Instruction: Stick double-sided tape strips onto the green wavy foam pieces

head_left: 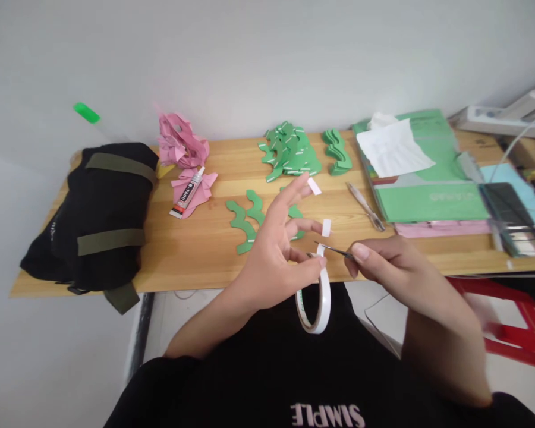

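Observation:
My left hand (271, 249) pinches a roll of white double-sided tape (323, 303) between thumb and finger, and the roll hangs below. Short white tape pieces (314, 186) cling to the tips of two raised fingers. In my right hand (383, 261) is a thin, dark, pointed tool (334, 250); its grip is hidden by the fingers. Its tip is at the free tape end above my left thumb. Behind my left hand lie wavy green cutouts (241, 223), some partly hidden. A heap of similar green pieces with white strips (289, 151) lies farther back.
A neat stack of wavy green pieces (336, 153) lies near the wall. A pen-like tool (364, 206) lies beside a green folder (432, 202) with white tissue (395, 148). Left are pink scraps (182, 139), a glue tube (187, 193) and a black bag (102, 220). A phone (508, 208) lies right.

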Demonstrator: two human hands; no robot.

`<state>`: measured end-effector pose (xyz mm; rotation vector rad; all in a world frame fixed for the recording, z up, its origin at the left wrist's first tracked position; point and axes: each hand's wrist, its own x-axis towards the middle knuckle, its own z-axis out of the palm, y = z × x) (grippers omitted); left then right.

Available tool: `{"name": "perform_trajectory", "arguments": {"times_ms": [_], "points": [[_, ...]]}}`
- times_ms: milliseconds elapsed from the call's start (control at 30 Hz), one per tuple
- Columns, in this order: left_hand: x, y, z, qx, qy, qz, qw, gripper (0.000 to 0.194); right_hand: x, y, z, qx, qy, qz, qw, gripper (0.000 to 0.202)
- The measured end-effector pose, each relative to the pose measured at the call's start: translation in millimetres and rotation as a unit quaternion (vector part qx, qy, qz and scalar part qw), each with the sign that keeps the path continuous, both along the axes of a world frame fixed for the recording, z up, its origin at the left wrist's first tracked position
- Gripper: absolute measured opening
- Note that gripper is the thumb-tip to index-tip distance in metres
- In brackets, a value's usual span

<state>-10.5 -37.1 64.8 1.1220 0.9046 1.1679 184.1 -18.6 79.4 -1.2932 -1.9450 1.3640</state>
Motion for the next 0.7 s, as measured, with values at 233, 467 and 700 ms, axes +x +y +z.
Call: {"name": "perform_trajectory", "arguments": {"times_ms": [233, 467, 700], "points": [[-9.0, 20.2, -6.4, -0.02, -0.028, 0.081, 0.996, 0.09, -21.0, -2.8, -31.6, -0.132, 0.147, -0.114, 0.974, 0.066], [-8.0, 47.0, -12.9, -0.042, 0.008, 0.186, 0.982, 0.097, -81.9, 14.1, -67.6, -0.253, 0.322, -0.16, 0.898, 0.059], [-18.7, 65.2, -13.8, -0.04, 0.049, 0.231, 0.971, 0.093, -99.6, 47.6, -56.4, -0.239, 0.321, -0.168, 0.901, 0.061]]}}
